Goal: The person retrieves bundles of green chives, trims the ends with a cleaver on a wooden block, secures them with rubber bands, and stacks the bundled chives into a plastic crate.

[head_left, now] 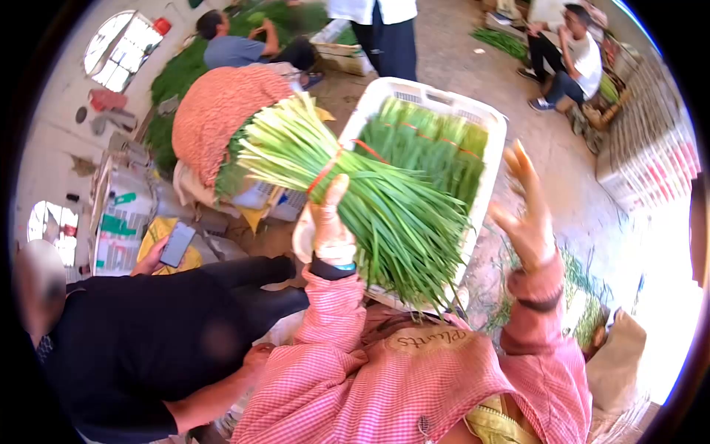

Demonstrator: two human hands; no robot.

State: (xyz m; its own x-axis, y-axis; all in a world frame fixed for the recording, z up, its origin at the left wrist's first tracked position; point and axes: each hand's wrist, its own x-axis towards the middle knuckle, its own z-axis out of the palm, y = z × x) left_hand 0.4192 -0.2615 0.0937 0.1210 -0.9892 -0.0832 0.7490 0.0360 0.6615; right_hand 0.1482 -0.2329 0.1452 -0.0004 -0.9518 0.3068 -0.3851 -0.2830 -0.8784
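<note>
1. Head view, condition noted: a bundle of long greens (392, 207), bound with a red tie (323, 172), lies slantwise over the near-left part of the white crate (495, 148), pale stalk ends beyond its left rim.
2. Left hand (333, 233), at the crate's left side: grips the bundle, thumb pressed beside the tie.
3. Right hand (529, 214), just right of the crate: fingers spread, nothing held.
4. Progress: banded greens (436, 144) already lie inside the crate; the held bundle remains out of that layer. What is left beyond it cannot be determined.
5. Obscured: the left hand's other fingers, beneath the bundle; the crate's near interior. Layers and count of banded greens: not verifiable. Glare washes out the floor far right of the crate.
</note>
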